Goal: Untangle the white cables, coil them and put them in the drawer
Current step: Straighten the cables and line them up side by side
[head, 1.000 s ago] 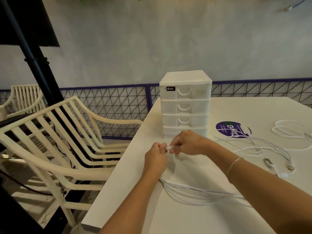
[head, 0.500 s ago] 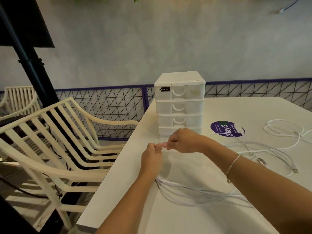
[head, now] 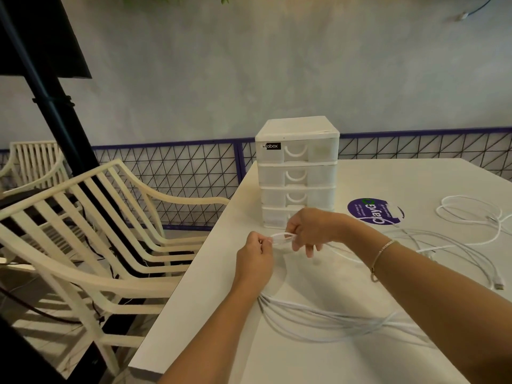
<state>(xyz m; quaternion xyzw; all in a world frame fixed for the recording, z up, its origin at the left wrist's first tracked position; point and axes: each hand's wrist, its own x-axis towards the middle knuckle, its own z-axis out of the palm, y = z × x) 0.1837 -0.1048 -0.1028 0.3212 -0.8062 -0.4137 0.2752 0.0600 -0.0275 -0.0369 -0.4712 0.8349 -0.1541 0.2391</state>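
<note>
Two hands are working one white cable: our left hand (head: 256, 259) and right hand (head: 310, 231) are each pinching its small loop (head: 282, 238) in curled fingers. Its coils (head: 318, 320) are lying on the surface (head: 374, 176), before the closed drawer unit (head: 297, 167).

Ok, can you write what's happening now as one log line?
step: coiling | left hand: pinches white cable | right hand: holds same cable | drawers: all closed | other cables: loose on table
</note>
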